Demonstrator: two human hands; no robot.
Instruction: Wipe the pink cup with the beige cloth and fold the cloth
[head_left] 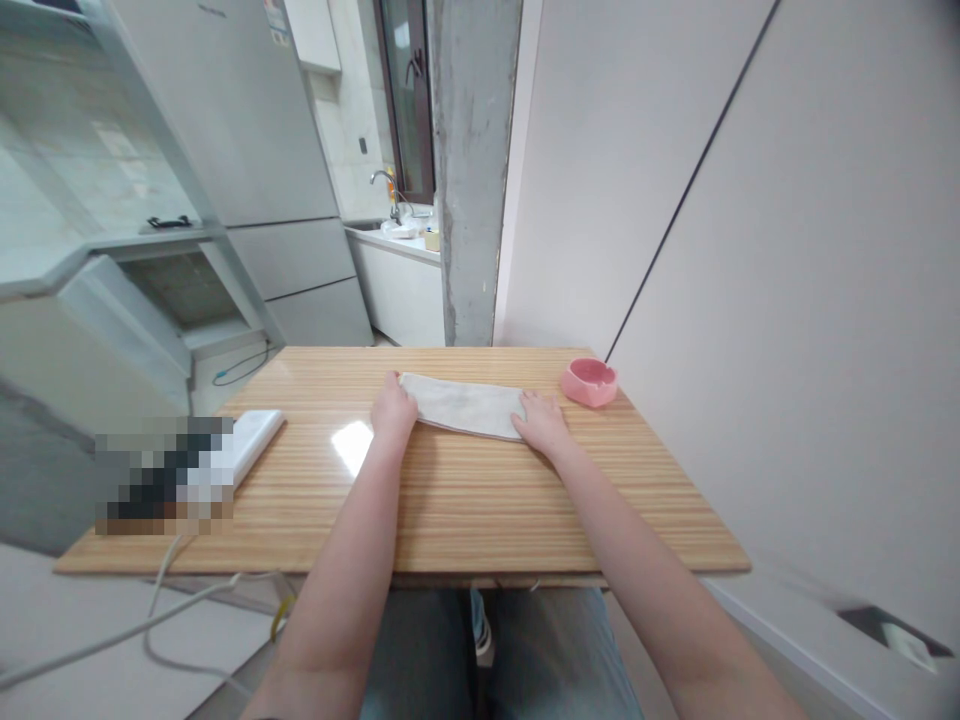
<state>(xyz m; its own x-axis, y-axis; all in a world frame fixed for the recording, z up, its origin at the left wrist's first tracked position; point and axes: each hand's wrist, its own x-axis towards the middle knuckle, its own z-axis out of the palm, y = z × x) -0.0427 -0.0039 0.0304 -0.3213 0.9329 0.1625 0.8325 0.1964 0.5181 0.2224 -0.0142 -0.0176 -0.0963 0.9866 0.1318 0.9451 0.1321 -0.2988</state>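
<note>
A folded off-white cloth (469, 405) lies as a long flat strip across the wooden table. Its left end is between the fingers of my left hand (394, 408), which is closed on the edge. At the other end, my right hand (543, 420) rests with its fingers stretched and spread, the thumb on the cloth. Part of each end is hidden under the hands.
On the striped wooden table (480, 510), a pink ashtray (590, 383) stands at the back right, beside the wall. A white object (259, 438), partly blurred out, lies at the left. Cables (161, 620) hang off the left front edge.
</note>
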